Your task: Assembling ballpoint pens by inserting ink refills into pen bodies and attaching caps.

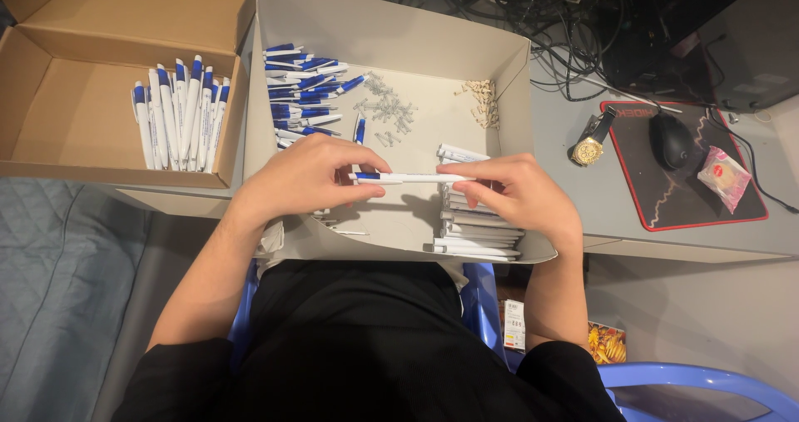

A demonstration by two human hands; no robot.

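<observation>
Both hands held one white-and-blue pen (409,177) horizontally over the open white box (391,31). Left hand (304,176) was closed around the pen's blue-tipped end, thumb and fingers pinching it. Right hand (520,193) gripped the opposite white end, fingers curled, thumb beneath. Pen spanned the gap between the two hands, above the box floor. Stack of white barrels (478,235) lay directly under the right hand. Pile of blue pen parts (304,93) sat beyond the left hand, with small clear pieces (384,110) beside it. Brown cardboard box (50,97) to the left held finished pens (179,114), well apart from both hands.
</observation>
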